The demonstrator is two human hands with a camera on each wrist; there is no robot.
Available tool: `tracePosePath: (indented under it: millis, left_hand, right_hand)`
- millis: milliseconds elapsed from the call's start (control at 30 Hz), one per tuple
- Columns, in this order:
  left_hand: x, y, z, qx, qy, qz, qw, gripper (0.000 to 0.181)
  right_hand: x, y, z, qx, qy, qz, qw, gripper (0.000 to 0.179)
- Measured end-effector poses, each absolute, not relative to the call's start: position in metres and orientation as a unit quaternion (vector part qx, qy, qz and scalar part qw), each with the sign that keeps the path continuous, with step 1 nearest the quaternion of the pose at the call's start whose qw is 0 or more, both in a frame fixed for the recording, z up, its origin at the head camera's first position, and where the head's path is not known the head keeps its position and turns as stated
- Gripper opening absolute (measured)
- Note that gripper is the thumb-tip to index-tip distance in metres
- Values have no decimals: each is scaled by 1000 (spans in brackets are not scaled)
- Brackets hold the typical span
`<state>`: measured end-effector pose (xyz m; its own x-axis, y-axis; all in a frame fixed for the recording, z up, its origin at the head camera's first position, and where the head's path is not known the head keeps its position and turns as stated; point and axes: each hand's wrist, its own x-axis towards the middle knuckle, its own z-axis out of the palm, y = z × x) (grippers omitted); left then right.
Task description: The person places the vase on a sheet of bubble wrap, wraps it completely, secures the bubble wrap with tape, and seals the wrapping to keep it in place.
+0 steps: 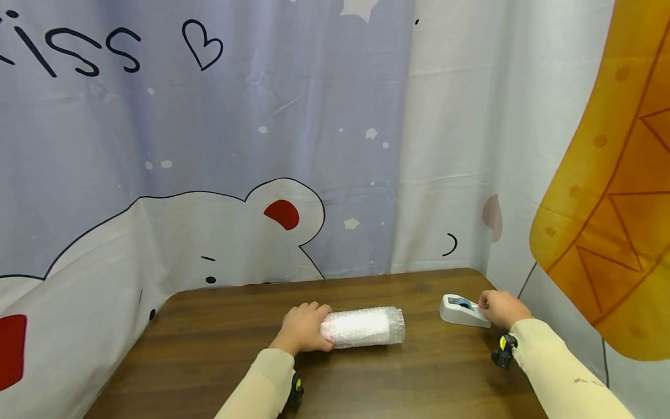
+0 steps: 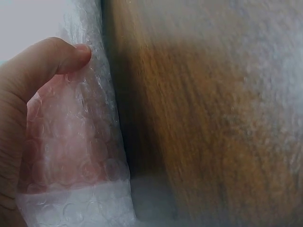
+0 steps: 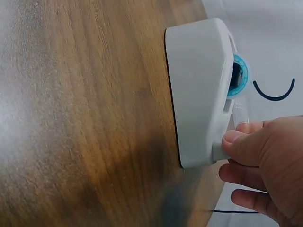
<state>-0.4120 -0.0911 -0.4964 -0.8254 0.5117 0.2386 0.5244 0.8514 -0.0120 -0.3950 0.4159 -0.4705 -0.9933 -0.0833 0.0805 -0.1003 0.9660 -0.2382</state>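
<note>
A cylindrical bundle in bubble wrap [image 1: 366, 327] lies sideways near the middle of the wooden table. My left hand [image 1: 303, 329] grips its left end, with the thumb pressed on the wrap [image 2: 94, 118] in the left wrist view. To the right stands a white tape dispenser [image 1: 460, 314] holding a blue-cored tape roll [image 3: 242, 75]. At the dispenser's front end, my right hand [image 1: 502, 308] pinches the clear tape [image 3: 240, 112] between thumb and forefinger. The other right fingers are loosely bent below.
The brown wooden table [image 1: 209, 361] reaches back to a printed curtain [image 1: 220, 145], which also hangs along the right side. A dark cord [image 1: 604, 364] runs down at the right, beyond the table edge. Each wrist wears a small black camera.
</note>
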Motion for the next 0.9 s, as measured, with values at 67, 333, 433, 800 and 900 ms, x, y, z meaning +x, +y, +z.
tracePosePath:
  millis: [67,333,433,800,900]
  left_hand:
    - [-412,-91,-497,-271,-955,-29,117,72]
    - [-411,-88,-497,-271,-955,-31,115,72]
    - [-411,-89,-495,-268,-957,-31,110,71]
    - [-408,-90,-491,-268,-957,-36,107,71]
    - [-408,-90,-490,-269,-957,-36,104,71]
  right_hand:
    - [-394,417,-470,53,-990,121,42,7]
    - [-395,423,-472,52,-985,162,22,20]
    - [-396,422,-471,43,-981,188,13,23]
    - [-401,421,-470,26,-980,194,32,27]
    - [-397,429,-476,-1,-964,262,37,23]
